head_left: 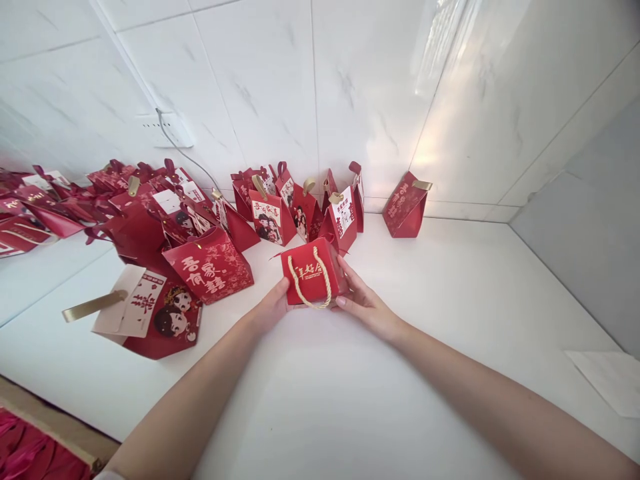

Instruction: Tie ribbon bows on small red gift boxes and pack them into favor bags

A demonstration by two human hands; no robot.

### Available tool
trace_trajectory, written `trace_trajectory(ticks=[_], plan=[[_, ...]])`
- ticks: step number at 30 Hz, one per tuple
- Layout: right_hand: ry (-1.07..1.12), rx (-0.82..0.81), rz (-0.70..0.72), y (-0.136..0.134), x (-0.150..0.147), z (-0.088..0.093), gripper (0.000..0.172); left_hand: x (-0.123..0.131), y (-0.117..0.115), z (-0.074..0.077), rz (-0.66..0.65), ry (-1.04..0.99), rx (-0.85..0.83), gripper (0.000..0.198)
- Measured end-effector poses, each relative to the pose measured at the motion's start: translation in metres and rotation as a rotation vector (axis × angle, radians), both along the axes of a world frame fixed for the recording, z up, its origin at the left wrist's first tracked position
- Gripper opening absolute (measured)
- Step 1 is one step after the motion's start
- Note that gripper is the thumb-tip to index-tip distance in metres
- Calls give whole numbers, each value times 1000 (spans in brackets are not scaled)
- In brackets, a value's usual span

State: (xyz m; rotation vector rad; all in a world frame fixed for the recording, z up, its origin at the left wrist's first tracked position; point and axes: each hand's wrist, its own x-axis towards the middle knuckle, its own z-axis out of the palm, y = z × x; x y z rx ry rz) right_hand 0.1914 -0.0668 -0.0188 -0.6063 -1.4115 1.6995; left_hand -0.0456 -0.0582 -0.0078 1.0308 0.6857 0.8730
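Between my two hands is a small red gift box [310, 257] with gold lettering and a cream rope handle hanging over its front. My left hand [273, 303] grips its left side, thumb at the front edge. On the opposite side my right hand [367, 303] is closed around the box's right side, fingers along the edge and thumb near the lower corner. Just behind the held box stand several red peaked gift boxes with ribbon loops, among them one with a white printed panel [343, 217] and one with a cartoon couple [270, 220].
A larger red box [210, 267] and a tipped box with a gold ribbon [155, 313] lie at left, before a crowded pile of red boxes [135, 207]. One box [406, 207] stands alone by the tiled wall. White paper [607, 380] lies at right; a cable [185, 153] hangs from a socket.
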Motion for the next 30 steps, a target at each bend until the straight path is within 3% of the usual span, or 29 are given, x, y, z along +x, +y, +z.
trace_trajectory(ticks=[3, 6, 14, 30], plan=[[-10, 4, 13, -2, 0, 1, 90, 0, 0, 2, 64, -12, -86, 58], [-21, -44, -16, 0, 1, 0, 90, -1, 4, 7, 119, -100, -160, 66], [-72, -108, 17, 7, 5, -3, 57, -8, 11, 8, 214, -151, -307, 81], [-28, -127, 90, 8, 4, -3, 41, -5, 8, 10, 31, -221, -314, 70]])
